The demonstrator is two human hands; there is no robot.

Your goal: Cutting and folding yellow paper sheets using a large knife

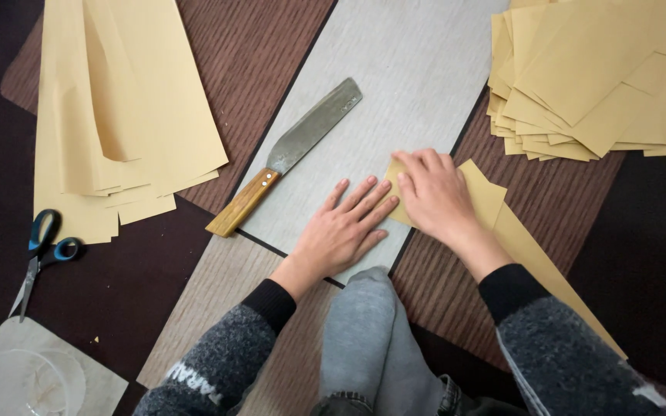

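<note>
The person is folding a piece of tan paper (pixel 495 208) on the floor, at the edge of a long grey board (pixel 395 85). The right hand (pixel 435 192) is lying on top of the paper with its fingers bent, pressing down, not grabbing. The left hand (pixel 344 227) is lying flat and open on the board, just beside the paper. To fold well, it is best to be keeping the edges lined up and pressing hard along the fold. A big knife (pixel 290 150) is lying near.
</note>
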